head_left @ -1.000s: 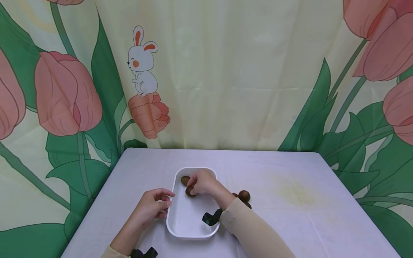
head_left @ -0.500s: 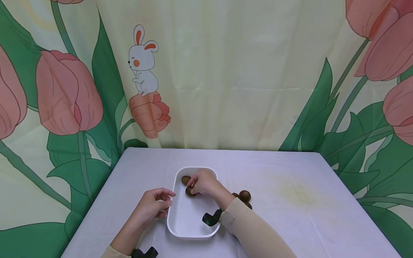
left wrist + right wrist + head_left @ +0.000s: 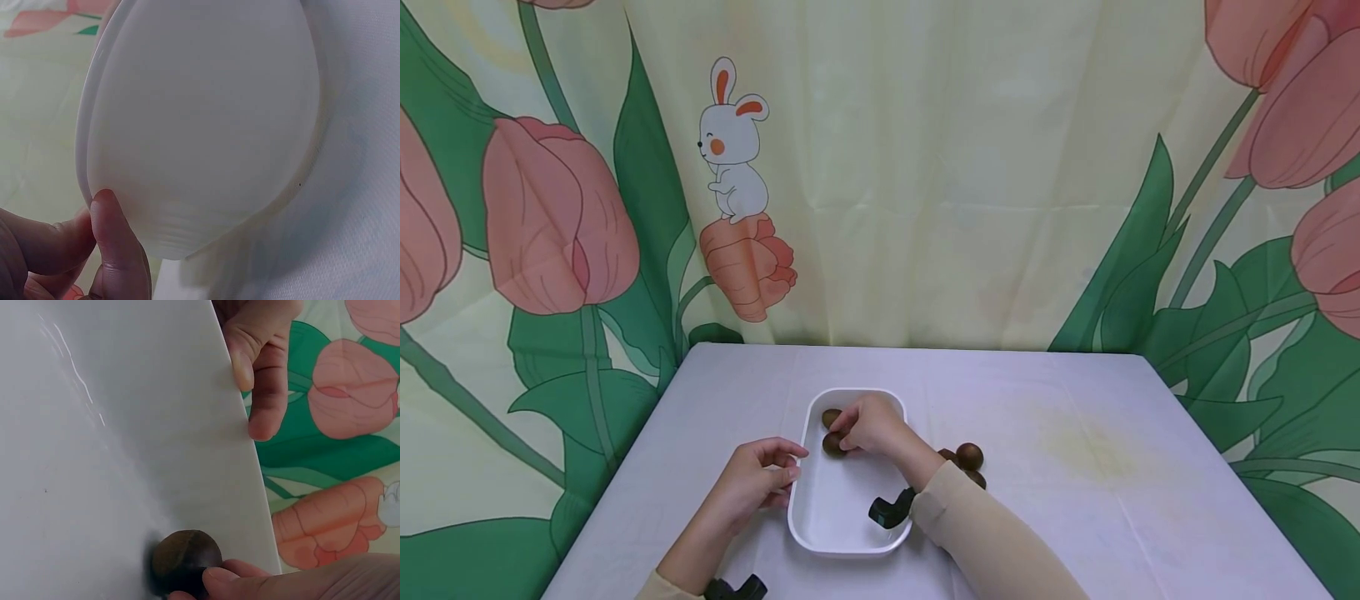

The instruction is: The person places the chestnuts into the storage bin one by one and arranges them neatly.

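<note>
While the left hand (image 3: 763, 473), fingers relaxed, touches the tray (image 3: 842, 521) on its left, the right hand (image 3: 874, 425) pinches a chestnut (image 3: 832, 444) inside its far-left part. Other chestnuts (image 3: 970, 456) lie right of the tray.

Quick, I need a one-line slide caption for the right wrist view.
Right hand holds a brown nut inside the white tray, with the left hand at its rim.

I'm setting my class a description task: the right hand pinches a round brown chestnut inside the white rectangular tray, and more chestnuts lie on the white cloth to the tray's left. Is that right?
No: the brown chestnuts on the cloth lie to the right of the white tray, as the head view shows; the rest stands.
</note>
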Motion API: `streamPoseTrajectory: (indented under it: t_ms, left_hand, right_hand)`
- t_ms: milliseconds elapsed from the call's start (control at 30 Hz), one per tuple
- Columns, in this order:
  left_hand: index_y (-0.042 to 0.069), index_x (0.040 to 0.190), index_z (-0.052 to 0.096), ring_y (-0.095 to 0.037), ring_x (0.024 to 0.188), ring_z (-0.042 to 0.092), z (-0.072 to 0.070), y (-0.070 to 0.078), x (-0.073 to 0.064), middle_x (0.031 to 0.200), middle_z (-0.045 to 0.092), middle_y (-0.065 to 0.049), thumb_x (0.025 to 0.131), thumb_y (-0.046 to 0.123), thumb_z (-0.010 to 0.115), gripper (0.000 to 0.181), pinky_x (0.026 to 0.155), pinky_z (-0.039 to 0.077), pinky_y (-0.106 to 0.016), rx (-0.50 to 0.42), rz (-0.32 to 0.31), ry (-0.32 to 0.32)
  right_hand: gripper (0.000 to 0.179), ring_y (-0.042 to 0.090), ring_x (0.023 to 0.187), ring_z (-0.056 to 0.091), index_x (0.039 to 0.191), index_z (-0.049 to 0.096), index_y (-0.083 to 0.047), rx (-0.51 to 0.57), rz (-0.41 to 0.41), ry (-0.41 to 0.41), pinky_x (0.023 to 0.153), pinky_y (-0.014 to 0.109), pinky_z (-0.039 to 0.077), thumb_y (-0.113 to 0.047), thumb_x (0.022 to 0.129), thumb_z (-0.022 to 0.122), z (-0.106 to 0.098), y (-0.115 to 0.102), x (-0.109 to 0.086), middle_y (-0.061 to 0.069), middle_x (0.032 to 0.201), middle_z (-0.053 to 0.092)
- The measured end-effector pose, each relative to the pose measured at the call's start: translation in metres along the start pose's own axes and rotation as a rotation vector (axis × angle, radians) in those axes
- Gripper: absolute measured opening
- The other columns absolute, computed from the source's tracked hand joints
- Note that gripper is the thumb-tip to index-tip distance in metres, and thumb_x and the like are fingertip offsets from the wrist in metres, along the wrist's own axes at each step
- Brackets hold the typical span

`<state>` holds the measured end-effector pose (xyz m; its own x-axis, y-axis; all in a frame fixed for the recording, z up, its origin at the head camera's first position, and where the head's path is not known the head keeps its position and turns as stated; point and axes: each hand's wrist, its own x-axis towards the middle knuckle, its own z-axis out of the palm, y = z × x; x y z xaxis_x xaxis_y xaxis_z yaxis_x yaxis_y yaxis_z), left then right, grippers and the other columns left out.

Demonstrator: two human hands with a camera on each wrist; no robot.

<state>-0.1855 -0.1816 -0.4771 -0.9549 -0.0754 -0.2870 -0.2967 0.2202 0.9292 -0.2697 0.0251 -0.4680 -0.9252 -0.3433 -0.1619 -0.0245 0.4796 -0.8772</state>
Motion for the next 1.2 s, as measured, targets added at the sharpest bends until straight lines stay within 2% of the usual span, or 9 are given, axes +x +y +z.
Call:
streamPoseTrajectory:
  t_ms: [267,567,733,1000,1200]
  left_hand:
    - [0.004,0.115,0.078,-0.021,0.065,0.064,-0.001,0.000,-0.001,0.094,0.065,-0.008,0.092,-0.006,0.078,0.025,0.053,0.059,-0.031,-0.010,0.004,-0.010]
    - [0.003,0.116,0.078,-0.021,0.065,0.065,-0.001,0.000,0.000,0.094,0.065,-0.008,0.092,-0.006,0.078,0.026,0.053,0.059,-0.032,-0.011,0.006,-0.014]
    - [0.004,0.115,0.078,-0.021,0.066,0.066,-0.001,-0.001,0.001,0.094,0.065,-0.008,0.092,-0.006,0.078,0.025,0.053,0.059,-0.032,-0.010,0.008,-0.014]
    - [0.004,0.116,0.078,-0.021,0.066,0.065,-0.001,-0.001,0.000,0.093,0.065,-0.008,0.093,-0.006,0.077,0.025,0.053,0.058,-0.031,-0.011,0.011,-0.029]
    - [0.002,0.117,0.077,-0.021,0.067,0.066,-0.001,0.002,-0.002,0.092,0.065,-0.007,0.092,-0.007,0.076,0.026,0.053,0.058,-0.030,-0.017,0.024,-0.037]
  right_hand:
    - [0.023,0.006,0.064,0.060,0.095,0.084,0.001,-0.026,-0.033,0.004,0.063,0.024,0.062,0.015,0.076,0.081,0.001,-0.001,0.001,-0.002,0.070,0.067]
    - [0.017,0.008,0.063,0.060,0.092,0.084,-0.003,-0.073,-0.035,0.027,0.058,0.018,0.050,0.009,0.080,0.082,0.001,-0.003,0.002,0.010,0.080,0.079]
    - [0.017,0.008,0.066,0.063,0.094,0.084,-0.002,-0.049,-0.025,0.019,0.061,0.020,0.055,0.009,0.082,0.080,-0.001,-0.005,0.001,0.011,0.086,0.081]
    - [0.020,0.011,0.072,0.068,0.101,0.085,-0.004,-0.027,-0.001,0.006,0.067,0.025,0.060,0.006,0.084,0.081,-0.011,-0.011,-0.001,0.006,0.091,0.082]
    - [0.027,0.014,0.083,0.073,0.111,0.081,0.004,0.089,-0.028,-0.053,0.075,0.031,0.066,0.010,0.086,0.073,-0.020,-0.014,-0.006,0.017,0.107,0.081]
